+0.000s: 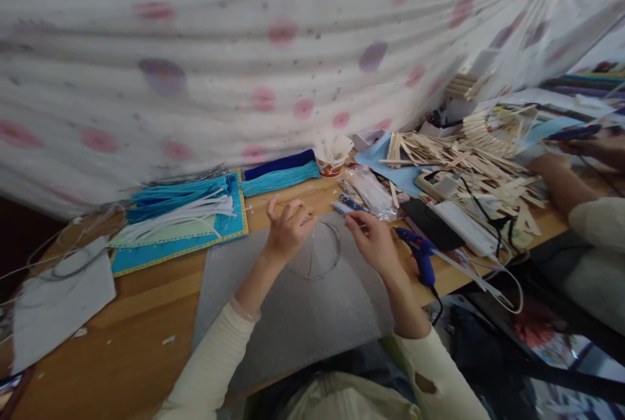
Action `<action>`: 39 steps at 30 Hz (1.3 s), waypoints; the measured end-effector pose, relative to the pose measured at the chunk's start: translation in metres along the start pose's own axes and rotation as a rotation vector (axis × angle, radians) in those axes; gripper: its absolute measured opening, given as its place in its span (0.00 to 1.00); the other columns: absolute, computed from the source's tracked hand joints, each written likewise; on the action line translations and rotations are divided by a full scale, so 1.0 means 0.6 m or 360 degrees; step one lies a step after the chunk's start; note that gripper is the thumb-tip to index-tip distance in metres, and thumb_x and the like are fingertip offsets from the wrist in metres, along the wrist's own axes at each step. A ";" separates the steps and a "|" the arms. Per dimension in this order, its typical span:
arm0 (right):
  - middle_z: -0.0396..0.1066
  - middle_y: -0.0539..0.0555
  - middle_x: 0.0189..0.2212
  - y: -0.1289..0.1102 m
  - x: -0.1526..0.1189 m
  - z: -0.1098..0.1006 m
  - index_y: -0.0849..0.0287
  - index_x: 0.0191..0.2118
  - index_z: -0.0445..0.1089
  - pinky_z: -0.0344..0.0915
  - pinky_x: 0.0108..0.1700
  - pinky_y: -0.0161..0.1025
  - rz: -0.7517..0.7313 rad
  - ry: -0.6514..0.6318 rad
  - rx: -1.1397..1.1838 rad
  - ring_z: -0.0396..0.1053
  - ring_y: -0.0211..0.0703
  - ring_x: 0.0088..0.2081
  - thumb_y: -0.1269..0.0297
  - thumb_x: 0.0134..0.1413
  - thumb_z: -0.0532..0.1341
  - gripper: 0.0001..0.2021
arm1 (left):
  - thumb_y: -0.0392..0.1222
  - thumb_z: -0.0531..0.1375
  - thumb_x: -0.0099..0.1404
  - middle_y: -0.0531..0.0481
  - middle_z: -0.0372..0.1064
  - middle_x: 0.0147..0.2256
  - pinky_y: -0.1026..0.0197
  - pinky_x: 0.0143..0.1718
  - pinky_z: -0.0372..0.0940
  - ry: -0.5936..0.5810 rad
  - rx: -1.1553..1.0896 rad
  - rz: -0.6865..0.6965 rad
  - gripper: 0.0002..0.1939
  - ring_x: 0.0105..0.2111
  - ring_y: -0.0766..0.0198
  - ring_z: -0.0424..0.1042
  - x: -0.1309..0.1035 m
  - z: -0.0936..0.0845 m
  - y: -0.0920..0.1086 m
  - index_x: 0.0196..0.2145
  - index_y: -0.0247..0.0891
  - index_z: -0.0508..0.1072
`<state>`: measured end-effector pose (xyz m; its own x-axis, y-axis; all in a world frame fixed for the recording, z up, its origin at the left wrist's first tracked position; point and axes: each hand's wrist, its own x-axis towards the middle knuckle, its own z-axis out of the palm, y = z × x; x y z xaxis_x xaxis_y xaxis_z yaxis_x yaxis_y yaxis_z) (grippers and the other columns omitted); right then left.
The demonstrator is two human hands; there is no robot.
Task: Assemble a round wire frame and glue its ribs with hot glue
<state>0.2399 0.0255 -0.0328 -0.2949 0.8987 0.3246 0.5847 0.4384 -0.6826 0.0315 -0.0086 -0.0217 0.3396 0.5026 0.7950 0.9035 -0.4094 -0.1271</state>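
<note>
Over the grey mat (273, 322), a thin coil of wire (338, 254) hangs from my left hand (287, 230). The left thumb and fingertips are pinched together on the wire at the coil's upper left. Just right of the coil is my right hand (374, 243), its thumb and index finger drawn together near the coil's upper right. Whatever those right fingertips hold is too small to make out. Part of the coil's lower left fades against the mat.
Blue and white pipe cleaners (183, 208) lie on a blue board (180, 257) at left. A paper cup (332, 158) stands behind. To the right are a blue glue gun (417, 254), a power strip (463, 228) and heaped wooden sticks (449, 153). Another person's arm (561, 179) reaches in.
</note>
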 end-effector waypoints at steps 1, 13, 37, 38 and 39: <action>0.76 0.57 0.39 -0.010 0.003 -0.001 0.58 0.44 0.74 0.67 0.43 0.42 -0.0145 0.0049 0.0111 0.72 0.46 0.40 0.59 0.65 0.53 0.14 | 0.35 0.61 0.67 0.56 0.78 0.34 0.41 0.61 0.40 -0.0029 -0.0013 -0.0018 0.10 0.43 0.60 0.70 0.000 -0.001 0.000 0.28 0.44 0.75; 0.75 0.56 0.39 -0.028 0.007 0.042 0.56 0.47 0.74 0.68 0.47 0.43 -0.0469 -0.0081 0.0504 0.72 0.44 0.42 0.63 0.62 0.59 0.10 | 0.40 0.66 0.63 0.55 0.78 0.32 0.45 0.56 0.48 -0.0180 -0.0378 -0.0616 0.03 0.38 0.61 0.72 -0.014 -0.013 0.000 0.30 0.46 0.78; 0.76 0.56 0.39 -0.035 0.002 0.048 0.54 0.49 0.74 0.71 0.43 0.40 -0.0637 0.0138 0.0327 0.74 0.42 0.42 0.72 0.62 0.58 0.13 | 0.37 0.66 0.64 0.55 0.79 0.33 0.45 0.55 0.50 -0.0154 -0.0473 -0.0690 0.06 0.37 0.63 0.74 -0.017 -0.006 0.001 0.33 0.49 0.80; 0.76 0.55 0.39 -0.036 0.004 0.048 0.54 0.50 0.74 0.71 0.42 0.39 -0.0670 0.0154 0.0303 0.74 0.42 0.41 0.72 0.62 0.58 0.14 | 0.38 0.65 0.64 0.55 0.79 0.33 0.45 0.55 0.50 -0.0149 -0.0481 -0.0681 0.05 0.37 0.62 0.74 -0.017 -0.004 0.000 0.32 0.48 0.80; 0.76 0.55 0.38 -0.037 0.006 0.049 0.53 0.50 0.75 0.71 0.41 0.39 -0.0701 0.0173 0.0280 0.74 0.41 0.40 0.72 0.62 0.59 0.14 | 0.38 0.65 0.64 0.55 0.79 0.33 0.45 0.55 0.50 -0.0147 -0.0486 -0.0675 0.05 0.37 0.62 0.74 -0.017 -0.003 0.000 0.32 0.48 0.80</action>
<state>0.2036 0.0188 -0.0355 -0.3997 0.6281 0.6677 0.2824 0.7773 -0.5622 0.0272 -0.0152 -0.0289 -0.0052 0.7315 0.6818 0.8536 -0.3519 0.3841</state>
